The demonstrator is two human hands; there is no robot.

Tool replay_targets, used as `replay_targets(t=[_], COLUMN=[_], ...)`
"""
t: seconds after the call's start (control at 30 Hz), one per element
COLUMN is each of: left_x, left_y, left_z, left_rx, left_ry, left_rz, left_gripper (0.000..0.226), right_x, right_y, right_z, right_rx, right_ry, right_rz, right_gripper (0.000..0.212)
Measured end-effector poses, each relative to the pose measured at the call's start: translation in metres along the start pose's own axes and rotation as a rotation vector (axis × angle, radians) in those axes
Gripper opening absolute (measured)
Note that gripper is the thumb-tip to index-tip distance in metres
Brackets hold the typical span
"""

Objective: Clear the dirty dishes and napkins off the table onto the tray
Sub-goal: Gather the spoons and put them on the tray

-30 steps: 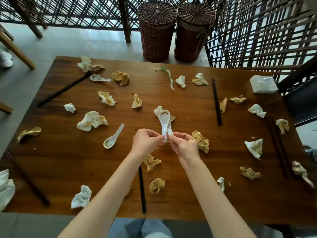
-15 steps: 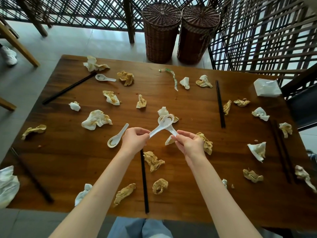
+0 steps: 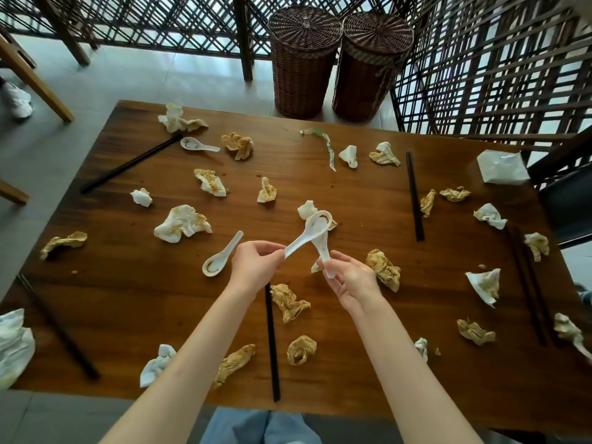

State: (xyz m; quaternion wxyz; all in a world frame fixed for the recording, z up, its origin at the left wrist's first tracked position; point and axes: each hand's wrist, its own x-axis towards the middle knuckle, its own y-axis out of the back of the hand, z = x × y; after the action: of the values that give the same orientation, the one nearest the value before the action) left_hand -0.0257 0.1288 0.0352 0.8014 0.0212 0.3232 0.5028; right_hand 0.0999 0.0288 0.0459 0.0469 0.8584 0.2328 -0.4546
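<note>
Above the middle of the wooden table (image 3: 320, 373) I hold two white ceramic soup spoons with their bowls stacked. My left hand (image 3: 254, 262) pinches the handle of the upper spoon (image 3: 307, 232). My right hand (image 3: 350, 278) grips the handle of the lower spoon (image 3: 324, 251). A third white spoon (image 3: 221, 255) lies on the table just left of my left hand, and another spoon (image 3: 198, 144) lies at the far left. Several crumpled, stained napkins, such as one (image 3: 182, 223) at the left, are scattered over the table. No tray is in view.
Black chopsticks lie at the front centre (image 3: 271, 342), the far left (image 3: 129, 163), the right (image 3: 415, 195) and the right edge (image 3: 528, 283). A tissue pack (image 3: 501, 166) sits at the far right corner. Two wicker baskets (image 3: 304, 59) stand behind the table beside lattice screens.
The two spoon handles, together a second ago, have spread apart: my left hand drew its handle down and left while the bowls stayed stacked. The camera has tilted slightly.
</note>
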Motion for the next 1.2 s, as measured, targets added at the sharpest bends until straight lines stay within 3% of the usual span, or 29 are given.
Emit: replay_targets(t=[0.23, 0.63, 0.73, 0.87, 0.97, 1.2], left_x=[-0.012, -0.008, -0.009, -0.015, -0.018, 0.002], left_y=[-0.009, -0.002, -0.001, 0.005, 0.019, 0.064], left_z=[0.003, -0.009, -0.013, -0.019, -0.031, -0.050], left_rx=[0.046, 0.006, -0.008, -0.206, -0.258, -0.258], left_ry=[-0.067, 0.000, 0.066, 0.249, 0.278, 0.362], left_rz=[-0.011, -0.013, -0.033, -0.140, -0.193, -0.028], left_gripper=[0.003, 0.009, 0.010, 0.010, 0.015, 0.025], right_x=[-0.004, 0.000, 0.004, 0.012, 0.019, 0.028], right_y=[-0.003, 0.007, 0.005, 0.007, 0.005, -0.032], right_z=[-0.002, 0.005, 0.007, 0.008, 0.007, 0.011], right_rx=[-0.013, -0.055, -0.068, -0.063, -0.079, -0.206], right_ry=[-0.022, -0.015, -0.008, -0.016, -0.021, -0.023], right_rz=[-0.087, -0.044, -0.008, 0.020, 0.050, 0.030], right_gripper=[0.037, 0.038, 0.039, 0.037, 0.035, 0.029])
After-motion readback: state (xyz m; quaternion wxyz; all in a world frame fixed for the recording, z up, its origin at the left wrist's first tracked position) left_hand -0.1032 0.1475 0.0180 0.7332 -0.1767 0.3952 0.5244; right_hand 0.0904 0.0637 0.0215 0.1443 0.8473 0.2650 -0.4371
